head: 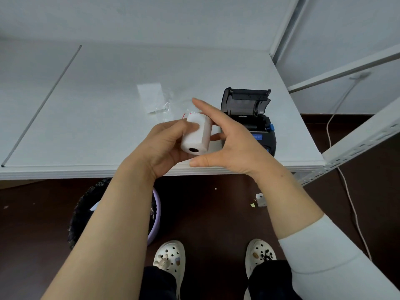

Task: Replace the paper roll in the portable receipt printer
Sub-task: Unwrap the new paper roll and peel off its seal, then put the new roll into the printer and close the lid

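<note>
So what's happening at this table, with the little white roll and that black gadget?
A person is putting fresh paper into a small receipt printer. Their left hand grips a white paper roll above the table's front edge, and the right hand is spread open beside it, fingers near the roll. The printer sits just behind, on the table, with its lid flipped up. The roll is not in yet. A clear plastic wrapper lies further back.

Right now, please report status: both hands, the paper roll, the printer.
Left hand holds paper roll; right hand open beside it. Receipt printer lid up on table. Clear wrapper lies aside, nothing blocking.
</note>
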A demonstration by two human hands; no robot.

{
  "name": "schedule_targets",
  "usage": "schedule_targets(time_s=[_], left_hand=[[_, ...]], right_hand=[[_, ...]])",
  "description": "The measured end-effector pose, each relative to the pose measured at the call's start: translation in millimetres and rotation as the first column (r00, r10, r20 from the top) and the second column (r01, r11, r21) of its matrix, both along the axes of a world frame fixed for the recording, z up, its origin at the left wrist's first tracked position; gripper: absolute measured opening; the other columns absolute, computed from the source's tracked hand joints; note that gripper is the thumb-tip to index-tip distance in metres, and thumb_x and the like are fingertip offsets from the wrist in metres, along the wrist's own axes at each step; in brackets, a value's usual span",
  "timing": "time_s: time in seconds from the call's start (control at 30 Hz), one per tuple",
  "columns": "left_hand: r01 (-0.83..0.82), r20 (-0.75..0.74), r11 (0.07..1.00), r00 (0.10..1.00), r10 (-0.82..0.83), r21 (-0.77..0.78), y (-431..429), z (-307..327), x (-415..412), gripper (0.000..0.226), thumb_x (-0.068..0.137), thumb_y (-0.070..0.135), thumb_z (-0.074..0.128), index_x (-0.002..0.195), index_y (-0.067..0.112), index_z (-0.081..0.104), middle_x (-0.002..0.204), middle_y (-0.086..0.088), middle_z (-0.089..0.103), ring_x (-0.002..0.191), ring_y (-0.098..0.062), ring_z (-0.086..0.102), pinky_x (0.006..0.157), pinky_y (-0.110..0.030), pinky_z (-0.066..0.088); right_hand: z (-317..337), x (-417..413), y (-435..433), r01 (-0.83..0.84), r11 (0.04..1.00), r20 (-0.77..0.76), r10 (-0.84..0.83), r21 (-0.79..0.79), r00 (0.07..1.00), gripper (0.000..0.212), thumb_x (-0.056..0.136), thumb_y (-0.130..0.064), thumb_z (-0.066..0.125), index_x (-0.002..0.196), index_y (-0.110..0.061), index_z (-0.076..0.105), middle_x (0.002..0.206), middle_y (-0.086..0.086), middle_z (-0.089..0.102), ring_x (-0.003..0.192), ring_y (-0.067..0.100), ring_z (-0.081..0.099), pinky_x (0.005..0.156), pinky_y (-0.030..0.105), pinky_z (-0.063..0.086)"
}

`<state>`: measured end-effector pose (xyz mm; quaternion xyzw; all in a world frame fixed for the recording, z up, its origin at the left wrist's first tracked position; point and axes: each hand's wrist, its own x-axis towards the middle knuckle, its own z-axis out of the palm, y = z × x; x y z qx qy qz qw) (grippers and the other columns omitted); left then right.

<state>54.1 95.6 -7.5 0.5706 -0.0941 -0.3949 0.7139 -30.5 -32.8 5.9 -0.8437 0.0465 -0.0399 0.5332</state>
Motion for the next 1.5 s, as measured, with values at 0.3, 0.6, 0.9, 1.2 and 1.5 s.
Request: schedule_targets(time_s=[0.3, 0.6, 0.9, 1.2, 1.5], left_hand=[[-0.044, -0.032, 0.999, 0.998, 0.045, 0.023, -7, 1, -2, 0.030, 0.087, 0.015, 0.058, 0.110, -0.005, 0.063, 0.117, -0.023, 0.066, 0.109, -0.033, 0.064, 0.084, -0.040, 0.058], [-0.051, -0.026, 0.996, 0.998, 0.053, 0.069, -11, 1, -5, 0.022, 0.085, 0.013, 0.059, 0.101, 0.000, 0.066, 0.108, -0.019, 0.070, 0.100, -0.030, 0.067, 0.084, -0.039, 0.058], [-0.153, 0.053, 0.984, 0.987, 0.149, 0.086, -22, 6, -8, 0.033, 0.078, 0.005, 0.067, 0.111, 0.006, 0.064, 0.099, -0.007, 0.069, 0.086, -0.017, 0.066, 0.076, -0.030, 0.057], [-0.249, 0.214, 0.958, 0.953, 0.216, 0.140, -54, 12, -25, 0.045, 0.071, 0.018, 0.078, 0.112, 0.006, 0.063, 0.107, -0.011, 0.064, 0.097, -0.022, 0.066, 0.083, -0.035, 0.058], [-0.424, 0.384, 0.891, 0.859, 0.338, 0.163, -89, 5, -34, 0.044, 0.068, 0.024, 0.081, 0.103, 0.009, 0.060, 0.087, 0.000, 0.065, 0.090, -0.021, 0.068, 0.084, -0.038, 0.058]], right_hand=[[-8, 3, 2, 0.187, 0.980, 0.152, -0.175, -0.070, 0.973, 0.064, 0.065, -0.007, 0.080, 0.122, -0.024, 0.057, 0.109, -0.012, 0.054, 0.100, -0.003, 0.051, 0.084, 0.010, 0.045], [-3, -1, 1, 0.187, 0.982, 0.087, -0.184, -0.033, 0.979, 0.068, 0.063, -0.012, 0.082, 0.124, -0.024, 0.055, 0.111, -0.011, 0.054, 0.107, 0.009, 0.054, 0.092, 0.025, 0.049], [9, -8, -22, 0.422, 0.719, -0.279, -0.317, 0.553, 0.906, 0.031, 0.086, -0.031, 0.061, 0.107, -0.009, 0.064, 0.109, 0.016, 0.066, 0.087, 0.025, 0.069, 0.072, 0.033, 0.060], [5, -14, -40, 0.545, 0.612, -0.151, -0.575, 0.573, 0.804, 0.005, 0.084, -0.016, 0.063, 0.081, -0.013, 0.060, 0.103, 0.020, 0.065, 0.088, 0.030, 0.069, 0.063, 0.030, 0.060], [-6, -15, -60, 0.639, 0.640, -0.027, -0.697, 0.427, 0.716, 0.007, 0.087, -0.018, 0.061, 0.085, -0.013, 0.064, 0.093, 0.011, 0.067, 0.095, 0.026, 0.068, 0.068, 0.024, 0.060]])
